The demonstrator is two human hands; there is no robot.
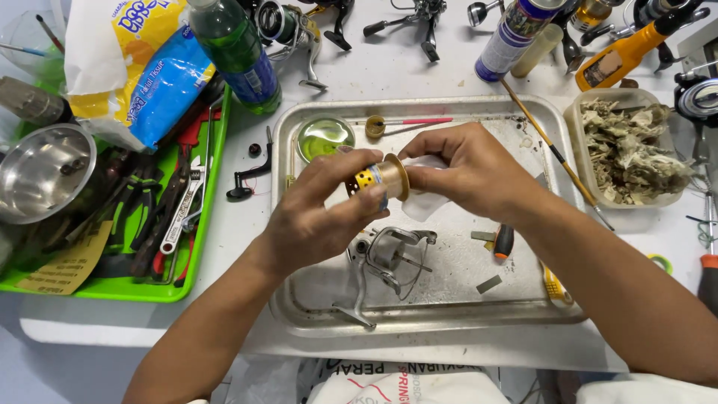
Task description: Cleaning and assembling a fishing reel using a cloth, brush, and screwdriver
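Observation:
My left hand (318, 209) grips a gold fishing-reel spool (381, 178) with a yellow perforated skirt, held above a metal tray (299, 314). My right hand (471, 170) presses a white tissue (425, 200) against the spool's right face. Below the hands, the silver reel body (389, 258) with its bail wire lies on the tray. A small dish of greenish liquid (324, 138) sits at the tray's back left, with a small brush (407, 123) beside it.
A green tray (196, 254) of wrenches and pliers lies at left, with a steel bowl (41, 172), a tissue pack (138, 67) and a green bottle (239, 52). A tub of used wipes (632, 150), a spray can (512, 37) and more reels sit behind.

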